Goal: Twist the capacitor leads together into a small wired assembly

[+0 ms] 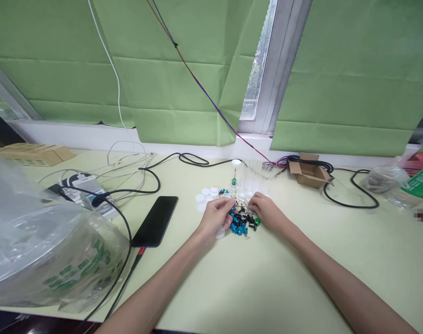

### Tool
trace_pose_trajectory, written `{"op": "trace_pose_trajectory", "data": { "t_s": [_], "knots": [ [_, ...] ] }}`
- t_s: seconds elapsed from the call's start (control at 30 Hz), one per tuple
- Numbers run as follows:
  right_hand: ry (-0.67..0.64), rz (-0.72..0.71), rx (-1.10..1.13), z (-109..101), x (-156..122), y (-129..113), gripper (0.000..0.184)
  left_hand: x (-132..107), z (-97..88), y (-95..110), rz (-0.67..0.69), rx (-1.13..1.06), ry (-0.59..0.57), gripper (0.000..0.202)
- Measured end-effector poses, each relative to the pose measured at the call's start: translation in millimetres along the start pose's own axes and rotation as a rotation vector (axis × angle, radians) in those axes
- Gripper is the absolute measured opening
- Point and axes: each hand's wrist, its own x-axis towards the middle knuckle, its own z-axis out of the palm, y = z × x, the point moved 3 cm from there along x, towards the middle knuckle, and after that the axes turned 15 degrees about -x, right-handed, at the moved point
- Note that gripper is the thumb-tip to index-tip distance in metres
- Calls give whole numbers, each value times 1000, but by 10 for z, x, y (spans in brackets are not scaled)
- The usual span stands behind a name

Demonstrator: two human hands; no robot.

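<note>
A pile of small blue, black and green pieces with thin metal wires (239, 228) lies on the table between my hands. My left hand (215, 214) is closed in a pinch at the pile's left side, holding a small blue piece with a metal wire (233, 208). On the right, my right hand (265, 211) has its fingers curled together over the metal ends of the pile; what they pinch is hidden. Just behind stands a clear tube with a white cap (236, 163), a green piece inside. Several white round caps (206, 191) sit beside my left hand.
Clear tubes (251, 183) lie behind my right hand. A black phone (156, 221) with a cable rests to the left, near a large plastic bag (58, 246) and a power strip (89, 190). An open cardboard box (310, 175) and black cables (354, 204) are at the back right.
</note>
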Motion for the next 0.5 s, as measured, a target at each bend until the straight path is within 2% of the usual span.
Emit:
{"op": "trace_pose_trajectory", "data": {
  "t_s": [0.5],
  "knots": [
    [86, 40, 107, -21, 0, 41, 17, 4, 8, -58, -38, -3, 15, 36]
  ]
}}
